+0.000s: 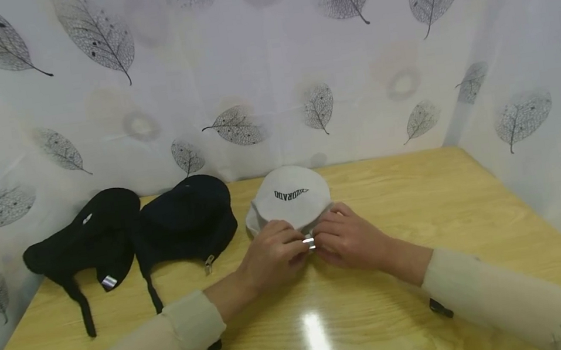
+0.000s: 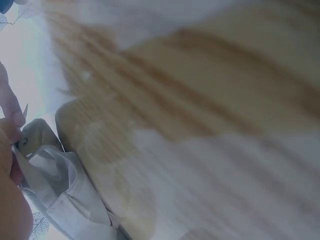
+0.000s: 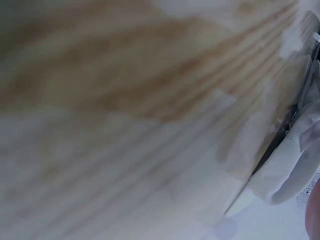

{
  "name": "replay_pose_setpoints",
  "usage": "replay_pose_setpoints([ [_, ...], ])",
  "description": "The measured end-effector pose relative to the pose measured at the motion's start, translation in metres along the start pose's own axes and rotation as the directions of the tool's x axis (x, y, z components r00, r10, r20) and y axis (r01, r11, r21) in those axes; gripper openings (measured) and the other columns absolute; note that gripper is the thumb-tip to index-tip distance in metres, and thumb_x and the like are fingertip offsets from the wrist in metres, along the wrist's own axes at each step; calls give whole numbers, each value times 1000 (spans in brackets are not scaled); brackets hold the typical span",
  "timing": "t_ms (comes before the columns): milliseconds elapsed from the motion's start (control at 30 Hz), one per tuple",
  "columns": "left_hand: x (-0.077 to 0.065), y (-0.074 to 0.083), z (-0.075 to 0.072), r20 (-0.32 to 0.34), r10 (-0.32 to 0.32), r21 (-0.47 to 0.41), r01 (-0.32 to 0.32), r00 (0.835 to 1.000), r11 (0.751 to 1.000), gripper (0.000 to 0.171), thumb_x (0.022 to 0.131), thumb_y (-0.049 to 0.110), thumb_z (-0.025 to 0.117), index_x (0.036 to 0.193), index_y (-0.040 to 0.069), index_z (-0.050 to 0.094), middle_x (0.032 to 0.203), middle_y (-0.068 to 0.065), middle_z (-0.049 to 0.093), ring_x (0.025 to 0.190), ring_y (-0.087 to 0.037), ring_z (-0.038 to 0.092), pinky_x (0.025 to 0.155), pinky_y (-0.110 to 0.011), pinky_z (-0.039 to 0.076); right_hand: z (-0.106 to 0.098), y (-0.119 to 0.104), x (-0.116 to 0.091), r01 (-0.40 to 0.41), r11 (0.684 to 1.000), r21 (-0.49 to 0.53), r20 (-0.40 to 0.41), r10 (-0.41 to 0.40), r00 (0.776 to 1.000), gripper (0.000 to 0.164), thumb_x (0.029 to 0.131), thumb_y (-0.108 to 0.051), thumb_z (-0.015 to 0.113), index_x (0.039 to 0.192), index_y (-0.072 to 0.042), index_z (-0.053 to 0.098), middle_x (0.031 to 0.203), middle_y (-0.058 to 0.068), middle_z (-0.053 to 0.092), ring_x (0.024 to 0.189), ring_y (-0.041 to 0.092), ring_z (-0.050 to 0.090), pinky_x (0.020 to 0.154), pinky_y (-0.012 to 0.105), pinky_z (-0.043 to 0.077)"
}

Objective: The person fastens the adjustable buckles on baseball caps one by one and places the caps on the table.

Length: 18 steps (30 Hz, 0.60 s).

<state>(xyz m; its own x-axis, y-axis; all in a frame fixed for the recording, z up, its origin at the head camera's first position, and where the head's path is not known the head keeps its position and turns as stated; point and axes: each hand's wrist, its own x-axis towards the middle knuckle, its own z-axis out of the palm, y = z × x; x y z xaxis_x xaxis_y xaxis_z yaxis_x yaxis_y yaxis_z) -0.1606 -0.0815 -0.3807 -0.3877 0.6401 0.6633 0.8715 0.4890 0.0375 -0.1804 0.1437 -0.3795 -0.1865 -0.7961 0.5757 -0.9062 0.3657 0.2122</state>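
A white cap (image 1: 294,197) with dark "COLORADO" lettering, upside down from here, sits at the back middle of the table. At its near edge, my left hand (image 1: 276,253) and right hand (image 1: 348,238) pinch the cap's strap from either side. A shiny metal buckle (image 1: 309,243) shows between the fingertips. The left wrist view catches part of the left hand (image 2: 7,170) at the white cap (image 2: 77,202), its strap looped and its inside partly visible. In the right wrist view only a sliver of the right hand (image 3: 313,215) appears beside the cap (image 3: 287,167).
Left of the white cap lie a navy cap (image 1: 183,223) and a black cap (image 1: 101,228), side by side, straps hanging toward me. All rest on a yellow wooden table (image 1: 422,198). A leaf-printed curtain (image 1: 267,70) stands behind the table.
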Motion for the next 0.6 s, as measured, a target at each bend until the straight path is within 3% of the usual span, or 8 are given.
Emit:
replay_pose_setpoints([
  [600, 0, -2, 1, 16, -3, 1, 3, 1000, 1000, 7, 77, 13, 84, 82, 14, 80, 84, 4, 74, 81, -12, 63, 79, -26, 52, -2, 0, 1, 1, 1000, -12, -4, -1, 1000, 16, 78, -20, 82, 83, -11, 69, 88, -3, 71, 89, 15, 63, 88, 39, 45],
])
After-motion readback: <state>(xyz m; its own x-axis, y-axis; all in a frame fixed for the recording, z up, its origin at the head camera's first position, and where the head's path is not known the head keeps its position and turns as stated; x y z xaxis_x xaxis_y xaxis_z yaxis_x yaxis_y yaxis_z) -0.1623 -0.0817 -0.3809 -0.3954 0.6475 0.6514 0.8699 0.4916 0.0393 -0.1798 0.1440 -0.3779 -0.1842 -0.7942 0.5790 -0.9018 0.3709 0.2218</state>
